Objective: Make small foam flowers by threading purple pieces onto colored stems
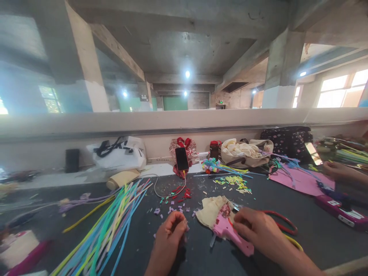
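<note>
- The right hand (253,226) grips the pink glue gun (230,232), whose long axis runs near-right to far-left.
- The left hand (171,230), just left of it, is pinched narrow, perhaps on a small piece.
- Beyond, loose bead bits (175,199) litter the counter (287,199).
</note>
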A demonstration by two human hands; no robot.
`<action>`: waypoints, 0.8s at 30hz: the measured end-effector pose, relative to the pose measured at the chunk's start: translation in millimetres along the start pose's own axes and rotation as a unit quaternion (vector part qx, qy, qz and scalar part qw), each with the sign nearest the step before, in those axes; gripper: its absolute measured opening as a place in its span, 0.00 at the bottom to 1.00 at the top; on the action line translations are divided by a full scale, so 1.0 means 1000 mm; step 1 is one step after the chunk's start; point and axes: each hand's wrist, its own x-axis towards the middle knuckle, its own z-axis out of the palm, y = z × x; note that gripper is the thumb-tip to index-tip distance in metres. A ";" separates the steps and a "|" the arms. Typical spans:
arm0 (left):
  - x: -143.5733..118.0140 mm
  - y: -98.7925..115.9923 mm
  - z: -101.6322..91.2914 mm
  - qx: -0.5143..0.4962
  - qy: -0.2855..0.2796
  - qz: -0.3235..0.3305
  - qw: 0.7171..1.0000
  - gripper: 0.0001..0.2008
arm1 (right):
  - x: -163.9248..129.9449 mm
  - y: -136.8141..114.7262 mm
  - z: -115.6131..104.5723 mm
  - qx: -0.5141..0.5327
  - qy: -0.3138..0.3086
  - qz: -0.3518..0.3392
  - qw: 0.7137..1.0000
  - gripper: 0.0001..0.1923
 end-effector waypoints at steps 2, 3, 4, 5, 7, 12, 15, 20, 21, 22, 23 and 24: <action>-0.001 0.002 0.002 -0.001 -0.004 -0.010 1.000 0.10 | -0.010 0.002 0.010 -0.076 -0.008 0.000 0.997 0.09; -0.001 0.002 0.003 0.000 -0.007 -0.015 1.000 0.11 | -0.013 0.002 0.015 -0.107 -0.009 -0.002 0.994 0.08; -0.001 0.002 0.003 0.000 -0.010 -0.017 1.000 0.11 | -0.015 0.002 0.020 -0.132 -0.008 -0.005 0.991 0.07; 0.000 0.001 0.004 0.001 -0.012 -0.016 1.000 0.12 | -0.015 0.002 0.025 -0.151 -0.006 -0.008 0.989 0.07; 0.001 -0.003 0.004 0.001 -0.013 -0.014 1.000 0.13 | -0.013 0.002 0.030 -0.169 0.002 -0.015 0.986 0.06; 0.002 -0.005 0.003 0.026 -0.002 -0.008 1.000 0.14 | -0.007 -0.002 0.032 -0.099 0.026 -0.011 0.995 0.06; 0.002 -0.002 0.003 0.075 0.018 -0.002 0.997 0.16 | -0.008 -0.010 0.033 -0.039 0.058 0.001 0.998 0.08; 0.001 0.003 0.000 0.138 0.058 0.008 0.989 0.14 | -0.005 -0.030 0.044 -0.050 0.053 -0.077 0.994 0.06; 0.001 0.004 -0.001 0.156 0.060 0.015 0.986 0.14 | -0.003 -0.033 0.046 -0.056 0.048 -0.090 0.993 0.06; 0.001 0.005 -0.001 0.172 0.061 0.021 0.983 0.13 | -0.001 -0.035 0.048 -0.061 0.046 -0.096 0.992 0.06; 0.001 0.006 -0.002 0.184 0.063 0.021 0.981 0.12 | 0.001 -0.036 0.049 -0.067 0.048 -0.096 0.992 0.06; 0.001 0.006 -0.004 0.192 0.066 0.019 0.979 0.11 | 0.004 -0.036 0.050 -0.075 0.053 -0.091 0.992 0.06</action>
